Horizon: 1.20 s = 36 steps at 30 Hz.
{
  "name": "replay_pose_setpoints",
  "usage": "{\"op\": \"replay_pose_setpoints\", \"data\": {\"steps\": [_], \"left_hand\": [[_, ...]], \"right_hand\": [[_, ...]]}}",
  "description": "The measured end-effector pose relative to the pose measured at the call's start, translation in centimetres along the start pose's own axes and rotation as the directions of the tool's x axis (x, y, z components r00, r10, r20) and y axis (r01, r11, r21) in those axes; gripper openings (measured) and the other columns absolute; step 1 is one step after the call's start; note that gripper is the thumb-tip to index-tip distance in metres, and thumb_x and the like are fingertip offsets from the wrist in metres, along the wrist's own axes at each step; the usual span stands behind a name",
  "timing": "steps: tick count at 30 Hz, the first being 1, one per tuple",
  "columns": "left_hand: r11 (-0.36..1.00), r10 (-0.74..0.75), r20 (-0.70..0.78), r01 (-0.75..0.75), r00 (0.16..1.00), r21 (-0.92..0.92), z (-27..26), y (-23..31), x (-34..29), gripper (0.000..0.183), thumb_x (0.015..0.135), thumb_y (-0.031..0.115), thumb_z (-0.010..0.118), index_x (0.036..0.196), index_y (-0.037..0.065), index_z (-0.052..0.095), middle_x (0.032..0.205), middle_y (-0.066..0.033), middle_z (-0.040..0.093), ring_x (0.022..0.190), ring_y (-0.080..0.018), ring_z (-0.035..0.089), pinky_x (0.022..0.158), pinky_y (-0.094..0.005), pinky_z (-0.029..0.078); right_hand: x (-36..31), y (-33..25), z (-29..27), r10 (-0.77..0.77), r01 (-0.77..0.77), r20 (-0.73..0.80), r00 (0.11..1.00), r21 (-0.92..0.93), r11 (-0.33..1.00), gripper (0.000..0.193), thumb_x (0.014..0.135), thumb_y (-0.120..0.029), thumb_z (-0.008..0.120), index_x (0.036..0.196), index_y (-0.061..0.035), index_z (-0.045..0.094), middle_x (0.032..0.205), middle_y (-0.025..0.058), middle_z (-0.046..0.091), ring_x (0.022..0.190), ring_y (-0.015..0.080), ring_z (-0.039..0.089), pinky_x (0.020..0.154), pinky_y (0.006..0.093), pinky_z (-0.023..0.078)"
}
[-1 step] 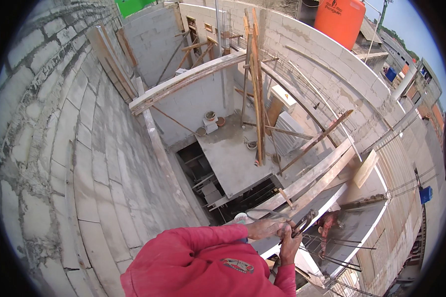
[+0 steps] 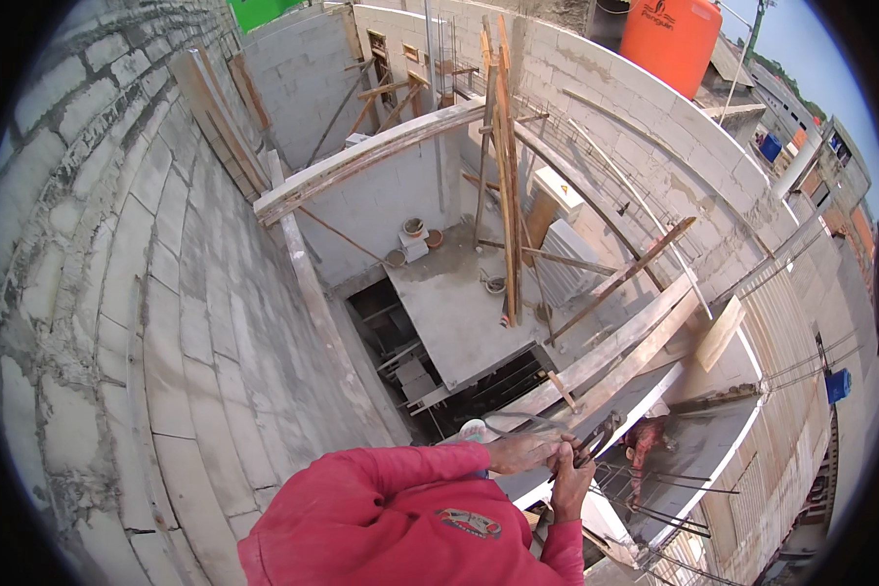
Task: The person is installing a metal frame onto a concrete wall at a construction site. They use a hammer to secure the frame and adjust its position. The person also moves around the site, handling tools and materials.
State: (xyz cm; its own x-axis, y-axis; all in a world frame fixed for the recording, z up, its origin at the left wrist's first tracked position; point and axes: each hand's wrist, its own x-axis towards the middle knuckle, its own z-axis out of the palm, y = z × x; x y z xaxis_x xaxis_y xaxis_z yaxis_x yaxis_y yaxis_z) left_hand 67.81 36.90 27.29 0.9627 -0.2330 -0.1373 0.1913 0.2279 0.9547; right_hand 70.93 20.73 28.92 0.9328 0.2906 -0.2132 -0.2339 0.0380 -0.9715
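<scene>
My right hand (image 2: 569,485) is closed around a dark, pincer-like metal tool (image 2: 601,437), whose far end points up and to the right. Against it lies my left hand (image 2: 521,452), its fingers bent inward and meeting the right hand's fingertips; what they pinch is too small to make out. A grey cable or strap (image 2: 514,417) curves just beyond both hands. Beside it, near my left wrist, shows a small whitish round thing (image 2: 473,428). Thin dark steel rods (image 2: 669,523) stick out to the right of my right hand.
Below right, another person in red (image 2: 645,441) is partly hidden by the beam. Wooden planks (image 2: 620,366) run along the near edge above dark floor openings (image 2: 386,327). Upright timber poles (image 2: 506,195) stand mid-scene. A block wall (image 2: 195,342) rises at left; an orange tank (image 2: 669,44) stands far right.
</scene>
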Motion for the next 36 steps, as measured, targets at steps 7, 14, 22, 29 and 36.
{"op": "replay_pose_setpoints", "data": {"steps": [7, 14, 22, 29, 36], "left_hand": [[0.892, 0.011, -0.084, 0.028, 0.996, 0.451, -4.3, 1.7, 3.2, 0.031, 0.11, 0.032, 0.051, 0.118, 0.004, 0.062, 0.09, -0.0051, 0.062, 0.084, -0.0143, 0.059, 0.077, -0.0341, 0.049], [0.963, 0.174, -0.307, -0.097, 0.936, 0.252, -5.7, 1.3, 5.0, 0.028, 0.106, 0.031, 0.059, 0.109, 0.004, 0.067, 0.09, -0.0043, 0.062, 0.079, -0.0118, 0.058, 0.071, -0.0313, 0.048], [0.988, 0.052, -0.461, 0.022, 0.886, 0.155, -8.7, 3.1, 4.9, 0.03, 0.104, 0.032, 0.064, 0.109, 0.004, 0.069, 0.085, -0.0031, 0.065, 0.077, -0.0105, 0.059, 0.069, -0.0315, 0.049], [0.973, 0.181, -0.504, -0.079, 0.844, 0.218, -10.3, 3.1, 5.5, 0.032, 0.103, 0.032, 0.066, 0.111, 0.002, 0.07, 0.095, -0.0047, 0.071, 0.09, -0.0143, 0.064, 0.083, -0.0331, 0.051], [0.997, -0.071, -0.46, 0.047, 0.885, -0.063, -12.7, 1.9, 5.5, 0.03, 0.104, 0.029, 0.064, 0.113, 0.0, 0.066, 0.09, -0.0011, 0.063, 0.082, -0.0088, 0.059, 0.077, -0.0284, 0.05]], "right_hand": [[4.2, -2.4, 1.1, 0.044, -0.058, -0.108, 0.993, -0.135, 0.989, 0.025, 0.102, -0.028, 0.07, 0.1, -0.003, 0.066, 0.076, -0.0027, 0.058, 0.06, 0.0056, 0.049, 0.053, 0.0239, 0.036], [7.8, -2.4, 2.9, 0.025, -0.051, -0.151, 0.988, -0.17, 0.984, 0.03, 0.103, -0.033, 0.069, 0.092, -0.0058, 0.063, 0.067, -0.0039, 0.053, 0.056, 0.0056, 0.046, 0.051, 0.023, 0.035], [11.1, -3.9, 5.4, 0.067, -0.055, 0.045, 0.997, -0.23, 0.972, 0.02, 0.104, -0.023, 0.066, 0.093, -0.0064, 0.06, 0.065, -0.0036, 0.052, 0.055, 0.0059, 0.046, 0.05, 0.0235, 0.034], [14.0, -3.1, 7.0, -0.164, 0.17, 0.057, 0.985, -0.507, 0.845, 0.018, 0.102, -0.017, 0.065, 0.094, -0.0012, 0.061, 0.073, 0.0001, 0.057, 0.066, 0.0102, 0.051, 0.059, 0.0296, 0.042], [15.2, -1.7, 8.3, -0.187, 0.227, 0.129, 0.974, -0.531, 0.816, 0.014, 0.097, -0.007, 0.065, 0.108, 0.0011, 0.059, 0.085, 0.0069, 0.061, 0.075, 0.0158, 0.058, 0.07, 0.0342, 0.049]]}}
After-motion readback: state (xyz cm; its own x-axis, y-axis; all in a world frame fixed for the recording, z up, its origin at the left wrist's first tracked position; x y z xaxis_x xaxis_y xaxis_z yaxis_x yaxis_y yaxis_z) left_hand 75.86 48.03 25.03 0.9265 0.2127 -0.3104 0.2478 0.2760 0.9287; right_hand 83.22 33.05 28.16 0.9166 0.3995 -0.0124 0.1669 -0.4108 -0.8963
